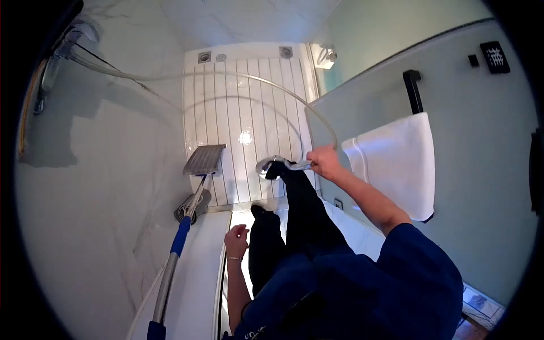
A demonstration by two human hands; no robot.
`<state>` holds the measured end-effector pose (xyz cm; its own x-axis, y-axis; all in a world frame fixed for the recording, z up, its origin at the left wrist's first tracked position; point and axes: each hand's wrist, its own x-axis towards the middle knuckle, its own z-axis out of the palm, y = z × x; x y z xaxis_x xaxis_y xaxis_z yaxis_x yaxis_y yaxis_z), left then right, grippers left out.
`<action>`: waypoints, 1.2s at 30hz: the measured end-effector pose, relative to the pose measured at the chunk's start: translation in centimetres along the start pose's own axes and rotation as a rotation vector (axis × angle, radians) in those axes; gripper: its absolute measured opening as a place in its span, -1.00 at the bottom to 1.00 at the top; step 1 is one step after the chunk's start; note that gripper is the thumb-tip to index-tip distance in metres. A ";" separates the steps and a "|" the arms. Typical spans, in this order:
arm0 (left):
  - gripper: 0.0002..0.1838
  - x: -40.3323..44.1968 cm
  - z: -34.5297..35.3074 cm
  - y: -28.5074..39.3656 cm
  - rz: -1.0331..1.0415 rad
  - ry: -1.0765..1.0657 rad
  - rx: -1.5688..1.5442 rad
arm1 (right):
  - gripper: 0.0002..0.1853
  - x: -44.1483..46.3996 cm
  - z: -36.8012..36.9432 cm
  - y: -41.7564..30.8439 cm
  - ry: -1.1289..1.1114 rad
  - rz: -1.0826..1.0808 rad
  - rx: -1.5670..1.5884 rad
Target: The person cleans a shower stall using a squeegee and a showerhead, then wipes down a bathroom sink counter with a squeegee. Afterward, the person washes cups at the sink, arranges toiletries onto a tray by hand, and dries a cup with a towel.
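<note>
1. Dark blue shirt (362,289) fills the bottom of the head view; below it stretch two dark trouser legs and two black shoes, one on the slatted white floor (243,187) and one just outside its near edge.
2. Right arm reaches forward, bent slightly at the elbow; the right hand (324,161) is closed round the handle of a chrome shower head (298,166), which hangs above the floor near its right edge and overlaps the forward shoe.
3. Left arm hangs low beside the body, a thin band on its wrist; the left hand (237,241) is relaxed and part-open, fingers loosely curled, beside the white ledge (192,272).
4. One pale hose (226,72) arches from the tap (59,51) at upper left, across the floor's far half, to the right hand.
5. One mop (205,160) has its grey head at the floor's left edge, its blue-and-silver pole running past one grey roll (184,209) at the near left corner.
6. Three drains, two square and one round, line the far edge.
7. One white towel (394,164) hangs on the glass door (470,147), near one black handle (415,93) and one black sign (495,57).
</note>
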<state>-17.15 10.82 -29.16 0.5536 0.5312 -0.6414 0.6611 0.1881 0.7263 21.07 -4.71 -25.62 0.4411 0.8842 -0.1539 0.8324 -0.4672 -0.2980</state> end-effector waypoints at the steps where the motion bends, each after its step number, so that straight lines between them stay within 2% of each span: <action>1: -0.81 -1.8 0.1 -0.6 -0.087 -0.020 -0.027 | -0.80 -1.1 0.8 -1.0 -0.037 -0.044 -0.037; 2: -0.81 -3.7 0.0 -1.2 -0.181 -0.041 -0.055 | -0.80 -1.7 1.7 -2.0 -0.091 -0.061 -0.050; 6: -0.82 -8.2 0.0 -9.0 -0.317 0.019 -0.118 | -0.76 -3.2 7.2 -6.7 -0.265 -0.124 -0.060; 10: -0.83 -11.4 0.7 -15.0 -0.313 0.167 -0.085 | -0.68 -4.2 11.8 -10.5 -0.360 -0.150 -0.085; 14: -0.83 -14.5 2.8 -20.7 -0.347 0.257 -0.085 | -0.67 -6.2 15.7 -13.6 -0.345 -0.203 -0.076; 15: -0.84 -15.6 3.6 -22.1 -0.329 0.290 -0.074 | -0.77 -7.2 16.7 -14.2 -0.256 -0.246 -0.004; 18: -0.85 -19.3 5.8 -24.8 -0.327 0.339 -0.198 | -0.79 -9.5 19.5 -16.4 -0.225 -0.335 0.008; 19: -0.83 -20.9 6.3 -21.1 -0.354 0.375 -0.337 | -0.80 -10.5 20.3 -17.1 -0.176 -0.346 0.021; 20: -0.83 -22.3 7.0 -21.5 -0.417 0.373 -0.188 | -0.83 -11.4 20.9 -17.8 -0.162 -0.378 -0.029; 22: -0.82 -25.5 8.6 -22.2 -0.494 0.439 -0.299 | -0.87 -13.4 23.3 -18.1 -0.127 -0.441 0.027; 25: -0.82 -30.9 10.9 -25.8 -0.541 0.476 -0.258 | -0.90 -15.9 26.7 -18.1 -0.296 -0.449 -0.009; 27: -0.82 -33.6 11.8 -25.8 -0.589 0.457 -0.248 | -0.87 -17.3 27.8 -17.2 -0.461 -0.443 -0.031; 30: -0.84 -36.7 13.0 -28.3 -0.680 0.484 -0.241 | -0.81 -19.3 31.8 -13.8 -0.670 -0.419 -0.128; 32: -0.85 -37.7 13.6 -29.5 -0.687 0.522 -0.293 | -0.85 -20.2 34.4 -10.8 -0.776 -0.345 -0.262; 34: -0.86 -37.7 14.1 -29.7 -0.694 0.513 -0.286 | -0.92 -21.4 35.7 -6.9 -0.707 -0.267 -0.230; 36: -0.88 -36.7 14.4 -28.5 -0.684 0.458 -0.159 | -0.94 -21.8 36.4 -3.7 -0.672 -0.156 -0.465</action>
<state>-49.02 -25.96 -29.87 -0.2270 0.5344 -0.8142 0.6778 0.6870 0.2619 -3.88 -22.12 -55.44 0.1377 0.6838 -0.7166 0.9861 -0.1624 0.0345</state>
